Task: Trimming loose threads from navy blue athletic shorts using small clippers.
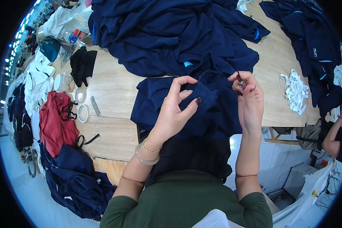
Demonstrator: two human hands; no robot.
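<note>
A navy blue garment (212, 110) lies over the near edge of the wooden table (114, 91) and hangs toward my lap. My left hand (176, 108) pinches a fold of its fabric between thumb and fingers, with a bracelet and bangle on the wrist. My right hand (249, 97) is raised just right of that fold and grips a small dark tool with a red part (239, 79), its tip pointing at the cloth.
A big heap of navy garments (171, 34) fills the table's far middle, another pile (315, 41) at the right. White scraps (295, 91) lie on the right. Tape rolls (81, 102), a black cloth (81, 64) and a red garment (57, 121) sit left. Another person (332, 136) crouches at right.
</note>
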